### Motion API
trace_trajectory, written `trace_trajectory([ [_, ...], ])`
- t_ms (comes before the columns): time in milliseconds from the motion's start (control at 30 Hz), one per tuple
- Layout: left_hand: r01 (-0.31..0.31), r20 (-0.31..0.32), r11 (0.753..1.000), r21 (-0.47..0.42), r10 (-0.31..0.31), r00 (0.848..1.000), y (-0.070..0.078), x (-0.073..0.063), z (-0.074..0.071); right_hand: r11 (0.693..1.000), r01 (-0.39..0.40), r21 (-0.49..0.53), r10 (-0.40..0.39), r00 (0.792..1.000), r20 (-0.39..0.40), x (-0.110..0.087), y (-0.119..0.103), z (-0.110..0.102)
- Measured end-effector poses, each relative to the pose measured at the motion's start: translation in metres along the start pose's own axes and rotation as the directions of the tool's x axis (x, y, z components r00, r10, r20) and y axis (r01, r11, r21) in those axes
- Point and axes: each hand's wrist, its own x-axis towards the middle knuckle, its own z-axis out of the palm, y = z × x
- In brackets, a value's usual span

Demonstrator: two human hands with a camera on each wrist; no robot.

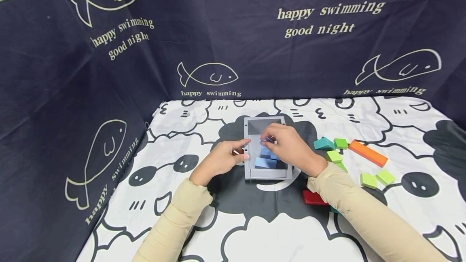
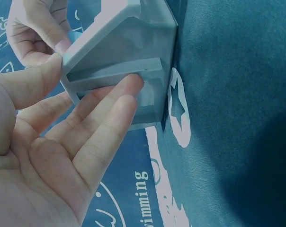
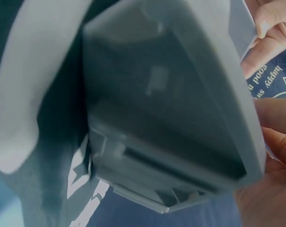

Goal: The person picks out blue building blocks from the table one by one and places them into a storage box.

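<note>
A grey open-topped box [image 1: 248,169] stands on the table, with several blue blocks [image 1: 265,162] inside. My left hand [image 1: 225,156] holds the box's left edge, thumb and index finger at the rim; in the left wrist view the other fingers [image 2: 110,127] of that hand lie along the outer side wall. Over the box, my right hand [image 1: 287,142] reaches in from the right and pinches a small blue piece [image 1: 267,139] between thumb and fingers. Most of that piece is hidden by the fingers. The right wrist view shows mainly the box's outer side [image 3: 166,94].
To the right lie a teal block [image 1: 324,144], a long orange block [image 1: 367,153] and several green blocks [image 1: 369,180]. A red block [image 1: 314,197] sits by the right sleeve, partly covered. Behind the patterned tablecloth [image 1: 276,237] hangs a dark fish-print curtain [image 1: 255,31].
</note>
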Motion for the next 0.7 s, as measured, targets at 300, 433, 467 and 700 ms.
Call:
trace_trajectory([
  [300, -0.005, 0.007, 1.000, -0.025, 0.005, 1.000, 0.000, 0.000, -0.001, 0.996, 0.056, -0.071, -0.051, 0.996, 0.071, 0.001, 0.002, 0.013],
  [433, -0.004, 0.006, 0.999, -0.037, 0.004, 1.000, 0.000, 0.000, -0.002, 0.994, 0.068, -0.082, -0.059, 0.992, 0.110, 0.001, 0.003, 0.014],
  [467, -0.005, 0.006, 0.999, -0.042, 0.005, 1.000, 0.000, 0.000, -0.002, 0.993, 0.072, -0.089, -0.061, 0.991, 0.121, 0.001, 0.003, 0.014],
  [700, 0.015, 0.009, 0.999, -0.044, -0.015, 1.000, 0.000, 0.000, 0.000, 0.979, 0.115, -0.167, -0.081, 0.977, 0.195, 0.000, 0.002, 0.016],
])
